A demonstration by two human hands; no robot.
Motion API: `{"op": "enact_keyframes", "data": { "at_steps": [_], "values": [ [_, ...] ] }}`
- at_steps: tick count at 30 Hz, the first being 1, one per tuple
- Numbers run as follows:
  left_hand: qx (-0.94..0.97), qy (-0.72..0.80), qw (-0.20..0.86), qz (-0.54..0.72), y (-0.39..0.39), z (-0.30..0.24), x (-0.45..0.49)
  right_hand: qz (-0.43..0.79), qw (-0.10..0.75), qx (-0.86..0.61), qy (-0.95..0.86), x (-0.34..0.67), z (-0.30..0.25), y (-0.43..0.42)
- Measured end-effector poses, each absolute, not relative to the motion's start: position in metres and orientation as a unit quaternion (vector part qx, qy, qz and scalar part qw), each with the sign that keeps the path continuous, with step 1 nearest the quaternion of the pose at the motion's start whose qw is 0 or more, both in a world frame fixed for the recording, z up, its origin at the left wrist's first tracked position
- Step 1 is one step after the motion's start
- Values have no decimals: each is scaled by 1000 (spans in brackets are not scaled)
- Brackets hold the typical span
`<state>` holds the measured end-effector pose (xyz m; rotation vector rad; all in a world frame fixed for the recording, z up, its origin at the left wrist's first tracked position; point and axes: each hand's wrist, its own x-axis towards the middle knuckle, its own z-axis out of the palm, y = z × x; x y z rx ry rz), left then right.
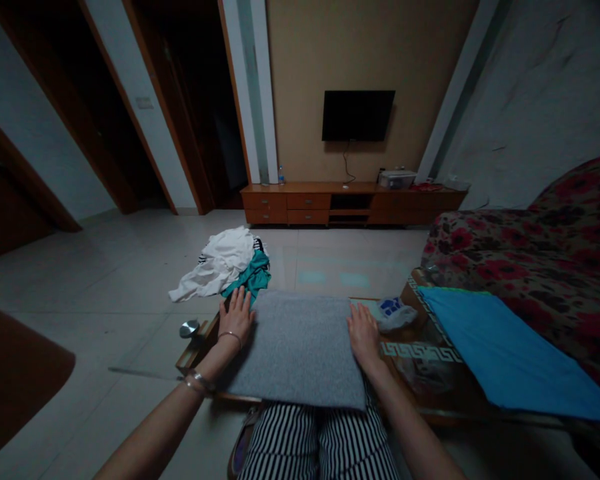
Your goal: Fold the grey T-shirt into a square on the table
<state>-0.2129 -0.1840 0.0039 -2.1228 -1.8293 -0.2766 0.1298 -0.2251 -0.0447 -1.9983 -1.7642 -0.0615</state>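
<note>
A grey cloth [305, 347], folded into a flat rectangle, lies on the low glass-topped table in front of me, its near edge reaching over my striped trousers. At its left edge rests my left hand [237, 315], palm down with the fingers stretched out. My right hand [364, 332] lies flat along the cloth's right edge, fingers extended. Neither hand grips anything. To the right, a blue cloth [510, 353] is spread flat over the table's end.
A plastic bag [396, 313] sits on the table [420, 350] right of my hand. White and teal clothes [225, 260] are heaped on the floor beyond. A flowered sofa [540, 247] stands at right, a brown rounded piece [20, 380] at left, a TV cabinet [307, 203] by the wall.
</note>
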Motion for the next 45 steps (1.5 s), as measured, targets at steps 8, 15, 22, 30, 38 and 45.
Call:
{"op": "enact_keyframes", "data": {
  "at_steps": [8,15,22,30,38,45],
  "values": [
    [-826,-562,29,-25,-257,-32,-211,22,209,-622,-754,75,-54,-315],
    [-775,-627,39,-62,-261,-18,-260,-1,240,-585,-775,155,-74,-370],
    [-606,-773,-93,-164,-320,-6,-274,-2,338,-562,-755,167,-77,-418],
    [-571,-760,-199,-237,-332,-5,-258,16,343,-541,-768,125,-72,-409],
    [-610,-731,-200,-234,-325,12,-261,28,363,-536,-761,127,-78,-409],
    [-602,-737,-159,-262,-331,6,-260,39,372,-530,-762,129,-81,-409]
  ]
}}
